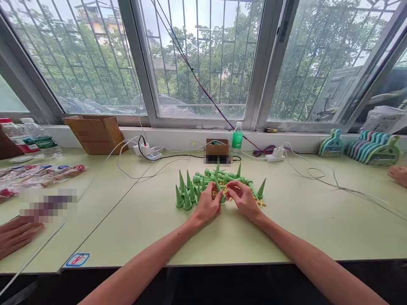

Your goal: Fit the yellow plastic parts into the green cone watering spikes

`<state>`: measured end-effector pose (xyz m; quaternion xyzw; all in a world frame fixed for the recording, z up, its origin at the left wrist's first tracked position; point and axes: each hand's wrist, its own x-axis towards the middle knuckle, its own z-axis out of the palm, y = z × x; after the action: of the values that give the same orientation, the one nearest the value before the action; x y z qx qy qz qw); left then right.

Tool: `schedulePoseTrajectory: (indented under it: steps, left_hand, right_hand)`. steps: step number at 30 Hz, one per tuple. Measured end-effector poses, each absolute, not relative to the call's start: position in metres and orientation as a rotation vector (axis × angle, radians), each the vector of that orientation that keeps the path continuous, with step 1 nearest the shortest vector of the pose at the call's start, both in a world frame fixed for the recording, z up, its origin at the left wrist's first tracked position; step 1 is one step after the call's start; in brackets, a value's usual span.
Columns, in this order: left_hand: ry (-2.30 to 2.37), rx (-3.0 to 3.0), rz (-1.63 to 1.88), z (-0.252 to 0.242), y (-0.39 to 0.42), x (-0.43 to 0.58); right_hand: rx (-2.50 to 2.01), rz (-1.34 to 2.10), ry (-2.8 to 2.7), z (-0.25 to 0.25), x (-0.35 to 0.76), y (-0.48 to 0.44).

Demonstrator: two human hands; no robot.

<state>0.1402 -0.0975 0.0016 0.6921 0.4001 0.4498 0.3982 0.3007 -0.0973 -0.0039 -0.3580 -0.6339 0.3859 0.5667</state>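
My left hand (207,202) is closed around a green pointed cone (218,184), its tip upward. Close beside it, my right hand (244,199) pinches what looks like a small yellow piece (226,192) near the cone's base; the fingers partly hide it. To the left of my hands, several green cones (187,200) stand on their round bases. Behind the hands lies a heap of green tubes with ribbed ends (203,178). Small yellow sticks (261,203) lie beside and under the heap, and one more green cone (261,189) is at its right edge.
On the pale table (143,228) are cables, power strips (153,154), a small brown box (217,148) and a green-labelled bottle (237,136). A cardboard box (97,134) stands back left, fan-shaped items (373,147) back right. Other people's hands show at left (19,237) and right (399,174).
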Motion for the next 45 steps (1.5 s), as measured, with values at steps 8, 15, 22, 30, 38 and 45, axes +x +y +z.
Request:
schedulePoseTrajectory:
  steps: [8,15,22,30,38,45]
  left_hand:
    - [0.989,1.763,1.146,0.0006,-0.0970,0.1400]
    - [0.989,1.752,1.181,0.0009,-0.0968,0.1403]
    - [0.982,1.742,1.205,0.0004,-0.0970,0.1399]
    - [0.980,1.767,1.227,0.0008,-0.0974,0.1396]
    - [1.009,1.790,1.198,0.0016,-0.0986,0.1395]
    - [1.008,1.807,1.198,0.0011,-0.0982,0.1389]
  right_hand:
    - [-0.820,0.930,-1.465,-0.0045,0.3001,-0.0956]
    - [-0.846,0.904,-1.470,-0.0061,0.3014,-0.0930]
    - [-0.859,0.877,-1.483,-0.0108,0.3025,-0.0912]
    - [-0.922,0.824,-1.527,-0.0106,0.3031,-0.0926]
    - [-0.965,0.787,-1.560,-0.0118,0.3037,-0.0916]
    - [-1.022,0.779,-1.604,-0.0130,0.3041,-0.0928]
